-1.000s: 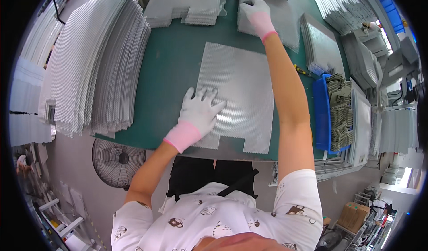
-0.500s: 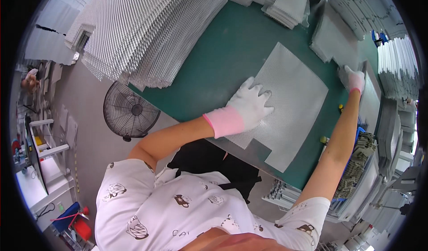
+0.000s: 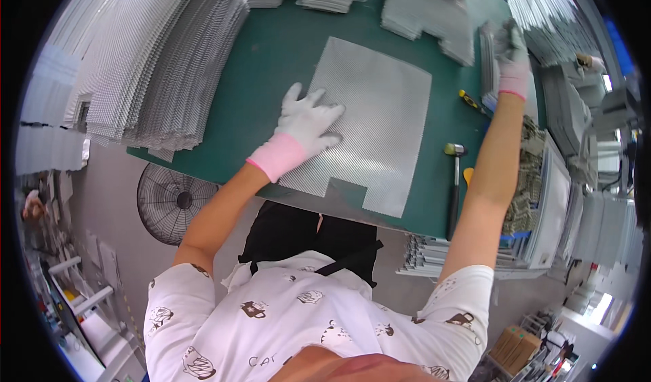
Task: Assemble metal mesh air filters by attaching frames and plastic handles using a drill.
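My left hand (image 3: 305,125), in a white glove with a pink cuff, lies with fingers spread on a silver mesh sheet (image 3: 380,110). The sheet rests flat on the green tabletop (image 3: 271,49), and a rectangular notch breaks its near edge. At the far right my right hand (image 3: 513,60), gloved alike, reaches to a stack of narrow grey pieces (image 3: 488,60). Its fingers are blurred and partly hidden, so I cannot make out whether they grip anything. Left of the sheet rises a tall pile of mesh sheets (image 3: 156,63).
A hammer (image 3: 454,185) and a yellow-black screwdriver (image 3: 472,102) lie on the table's right side. More stacked sheets (image 3: 424,9) stand along the back. A black floor fan (image 3: 180,202) stands below the left edge. Light-coloured frames (image 3: 553,205) are at the right.
The view has turned, so the table appears further left. My right hand has reached farther out to the right. My left hand remains spread on the mesh sheet.
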A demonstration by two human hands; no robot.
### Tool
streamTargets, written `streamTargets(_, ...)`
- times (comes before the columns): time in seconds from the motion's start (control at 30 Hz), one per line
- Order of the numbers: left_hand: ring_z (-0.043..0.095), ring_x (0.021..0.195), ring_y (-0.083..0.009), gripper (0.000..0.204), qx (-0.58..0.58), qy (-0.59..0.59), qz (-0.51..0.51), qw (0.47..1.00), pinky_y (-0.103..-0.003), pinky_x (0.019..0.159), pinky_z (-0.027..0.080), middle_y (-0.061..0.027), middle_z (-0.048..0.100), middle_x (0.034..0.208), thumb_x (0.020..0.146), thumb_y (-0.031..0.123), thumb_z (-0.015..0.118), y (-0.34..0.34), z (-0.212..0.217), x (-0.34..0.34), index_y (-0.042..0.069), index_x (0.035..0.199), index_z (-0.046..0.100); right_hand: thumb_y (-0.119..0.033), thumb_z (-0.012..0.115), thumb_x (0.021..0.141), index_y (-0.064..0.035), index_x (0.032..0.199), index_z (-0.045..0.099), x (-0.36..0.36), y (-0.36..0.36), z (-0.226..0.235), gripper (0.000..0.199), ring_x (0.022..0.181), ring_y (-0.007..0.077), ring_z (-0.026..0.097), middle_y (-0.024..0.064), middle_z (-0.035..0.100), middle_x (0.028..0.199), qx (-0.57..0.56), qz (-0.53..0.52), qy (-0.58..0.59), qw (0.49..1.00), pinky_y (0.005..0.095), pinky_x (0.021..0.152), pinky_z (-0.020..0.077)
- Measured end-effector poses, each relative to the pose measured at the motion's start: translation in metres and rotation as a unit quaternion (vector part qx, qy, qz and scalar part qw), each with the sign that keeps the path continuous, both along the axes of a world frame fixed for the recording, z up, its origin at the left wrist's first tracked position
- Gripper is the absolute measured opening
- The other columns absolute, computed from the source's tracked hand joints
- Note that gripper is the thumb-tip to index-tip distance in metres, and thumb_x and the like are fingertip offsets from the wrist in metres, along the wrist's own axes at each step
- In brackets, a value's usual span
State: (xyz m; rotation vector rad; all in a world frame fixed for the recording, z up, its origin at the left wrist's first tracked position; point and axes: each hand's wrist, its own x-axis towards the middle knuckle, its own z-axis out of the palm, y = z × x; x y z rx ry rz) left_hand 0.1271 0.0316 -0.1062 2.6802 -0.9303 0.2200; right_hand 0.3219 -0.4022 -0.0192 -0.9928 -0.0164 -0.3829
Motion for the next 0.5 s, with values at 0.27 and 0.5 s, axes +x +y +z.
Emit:
streamTargets(0.27, 0.058, 0.102, -0.0283, 0.041, -0.56, 0.019, 0.057, 0.827, -0.037, 0.09, 0.045, -0.017, 0.056, 0.119, 0.083, 0.014, 0.051, 0.032, 0.063, 0.002, -0.003, 0.12, 0.051, -0.01, 0.059, 0.09, 0.004, 0.116, 0.053, -0.196, 0.109, -0.013, 0.031, 0.095, 0.0157, 0.059, 0.0096, 0.062, 0.105, -0.107, 0.035, 0.015, 0.994, 0.0294, 0.088, 0.0473)
streamTargets(0.5, 0.05, 0.062, -0.0064, 0.033, -0.454, 0.297, 0.128, 0.83, -0.02, 0.058, 0.041, -0.0025, 0.058, 0.074, 0.081, 0.022, 0.066, 0.018, 0.043, -0.023, -0.005, 0.099, 0.061, -0.018, 0.067, 0.085, 0.0078, 0.118, 0.052, -0.3, 0.17, -0.038, 0.044, 0.086, 0.0128, 0.057, 0.0089, 0.062, 0.099, -0.429, -0.073, 0.182, 0.882, 0.0248, 0.077, 0.046)
